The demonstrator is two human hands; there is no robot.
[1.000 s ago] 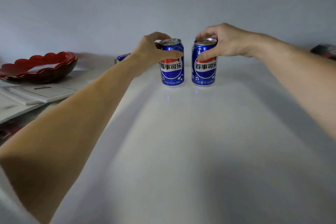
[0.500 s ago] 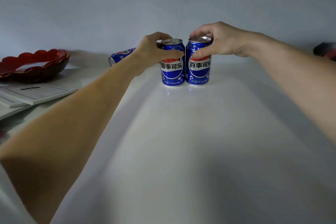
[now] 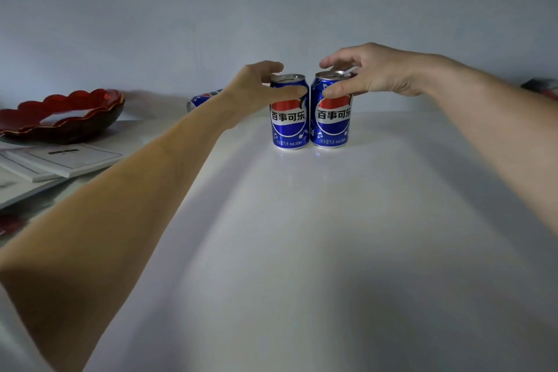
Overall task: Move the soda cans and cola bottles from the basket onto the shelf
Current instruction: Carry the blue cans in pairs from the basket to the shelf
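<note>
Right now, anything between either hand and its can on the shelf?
Nothing visible. The left hand is already at the left can and the right hand at the right can. Both cans stand upright side by side on the shelf, no object intervening.

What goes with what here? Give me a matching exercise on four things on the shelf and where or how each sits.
Things:
1. left cola can
2. right cola can
3. third cola can
4. red bowl

Places or states:
A. lying on its side, behind the left forearm
B. upright, under the right hand
C. far left, beside the white booklets
D. upright, with the left hand around its top

Pairs: 1-D, 2-B, 3-A, 4-C
</note>
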